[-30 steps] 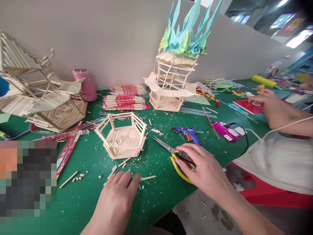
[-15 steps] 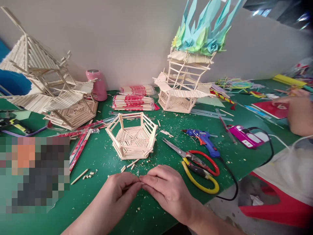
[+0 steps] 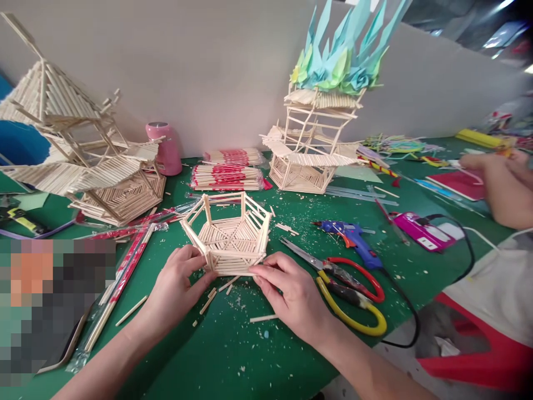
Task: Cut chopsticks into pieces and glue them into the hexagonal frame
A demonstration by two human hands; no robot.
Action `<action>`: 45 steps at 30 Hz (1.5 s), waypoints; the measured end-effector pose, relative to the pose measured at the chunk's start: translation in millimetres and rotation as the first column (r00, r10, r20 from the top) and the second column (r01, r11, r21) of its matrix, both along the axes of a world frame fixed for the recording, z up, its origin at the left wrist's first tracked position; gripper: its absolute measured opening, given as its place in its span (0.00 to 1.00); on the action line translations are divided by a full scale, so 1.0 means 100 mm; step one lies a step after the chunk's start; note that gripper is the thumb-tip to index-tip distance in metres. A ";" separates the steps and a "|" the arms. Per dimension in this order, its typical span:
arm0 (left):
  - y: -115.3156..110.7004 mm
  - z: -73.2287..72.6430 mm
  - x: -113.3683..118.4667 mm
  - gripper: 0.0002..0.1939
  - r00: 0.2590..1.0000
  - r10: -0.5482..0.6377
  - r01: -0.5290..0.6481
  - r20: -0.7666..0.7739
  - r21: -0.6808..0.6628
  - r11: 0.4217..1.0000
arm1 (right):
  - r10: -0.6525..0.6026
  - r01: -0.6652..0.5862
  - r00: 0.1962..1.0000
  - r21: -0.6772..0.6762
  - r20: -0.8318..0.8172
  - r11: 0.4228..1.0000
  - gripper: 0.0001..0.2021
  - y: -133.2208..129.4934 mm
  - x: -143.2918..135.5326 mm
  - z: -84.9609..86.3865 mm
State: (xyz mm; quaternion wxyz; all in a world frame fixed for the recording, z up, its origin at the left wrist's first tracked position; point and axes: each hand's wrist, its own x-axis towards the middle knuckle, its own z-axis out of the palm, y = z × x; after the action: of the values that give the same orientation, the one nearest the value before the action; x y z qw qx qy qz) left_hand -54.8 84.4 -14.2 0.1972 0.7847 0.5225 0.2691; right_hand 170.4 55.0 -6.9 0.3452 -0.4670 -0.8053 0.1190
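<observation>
A hexagonal frame (image 3: 233,259) of pale wooden sticks stands upright on the green table, with a slatted floor and open railed sides. My left hand (image 3: 181,286) grips its near left corner, thumb in front and fingers at the side. At the near right corner, my right hand (image 3: 293,291) pinches the base between thumb and fingers. A short loose stick (image 3: 263,318) lies beside my right hand, and cut stick pieces (image 3: 207,301) lie between the hands. Right of my right hand are scissors (image 3: 353,300) with red and yellow handles and a blue glue gun (image 3: 352,240).
Two stick pavilions stand behind, one at left (image 3: 116,178) and one topped with paper leaves (image 3: 310,161). Stick bundles (image 3: 231,176) and a pink bottle (image 3: 164,149) are near the wall. A magenta power strip (image 3: 425,230) and another person's hand (image 3: 506,186) are at right.
My hands were together in front of the frame, fingers pinched. They have moved apart and forward onto its near corners. A short stick now lies on the table near my right hand.
</observation>
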 end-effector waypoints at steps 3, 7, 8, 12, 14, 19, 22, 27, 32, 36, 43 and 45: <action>0.06 0.04 0.04 0.13 0.998 -0.043 0.042 0.055 0.012 0.999 | -0.011 0.011 1.000 0.018 -0.014 1.000 0.11 0.05 -0.02 0.03; 0.14 0.27 0.08 0.15 0.977 -0.064 0.081 0.204 -0.080 0.993 | -0.002 0.006 0.999 0.065 -0.051 0.998 0.11 0.16 -0.01 0.18; 0.17 0.35 0.08 0.15 0.969 -0.076 0.106 0.235 -0.118 0.987 | -0.002 0.007 0.998 0.081 -0.062 0.997 0.11 0.19 -0.01 0.23; 0.24 0.58 0.11 0.17 0.944 -0.030 0.128 0.328 -0.280 0.952 | -0.014 0.030 0.995 0.177 -0.095 0.984 0.09 0.29 0.00 0.40; 0.26 0.62 0.11 0.19 0.925 0.052 0.105 0.376 -0.385 0.917 | -0.027 0.046 0.996 0.230 -0.086 0.972 0.09 0.33 -0.01 0.46; 0.28 0.58 0.09 0.20 0.881 0.192 0.050 0.433 -0.488 0.872 | -0.057 0.065 0.998 0.258 -0.035 0.964 0.09 0.38 -0.05 0.50; 0.28 0.59 0.08 0.20 0.890 0.181 0.067 0.418 -0.514 0.855 | -0.075 0.073 0.997 0.204 0.002 0.976 0.09 0.41 -0.05 0.49; 0.28 0.65 0.09 0.19 0.908 0.168 0.084 0.384 -0.559 0.825 | -0.056 0.049 0.997 0.165 0.043 0.985 0.09 0.46 -0.03 0.50; 0.29 0.65 0.07 0.19 0.904 0.183 0.078 0.387 -0.569 0.818 | -0.030 0.025 0.999 0.145 0.031 0.989 0.09 0.48 -0.04 0.52; 0.30 0.65 0.07 0.19 0.904 0.171 0.081 0.392 -0.549 0.832 | -0.018 0.015 1.000 0.113 0.022 0.993 0.09 0.49 -0.04 0.51; 0.31 0.63 0.06 0.17 0.906 0.161 0.074 0.390 -0.522 0.850 | -0.002 0.001 1.000 0.067 0.011 0.998 0.09 0.51 -0.06 0.53; 0.31 0.63 0.06 0.16 0.903 0.170 0.083 0.395 -0.548 0.832 | -0.004 0.004 1.000 0.045 0.012 0.999 0.09 0.51 -0.07 0.54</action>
State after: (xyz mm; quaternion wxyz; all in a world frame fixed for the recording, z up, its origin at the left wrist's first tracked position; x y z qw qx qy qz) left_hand -48.4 115.4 48.8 0.5184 0.6032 0.5394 0.2766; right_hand 163.8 105.9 47.0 0.3510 -0.4614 -0.8090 0.0971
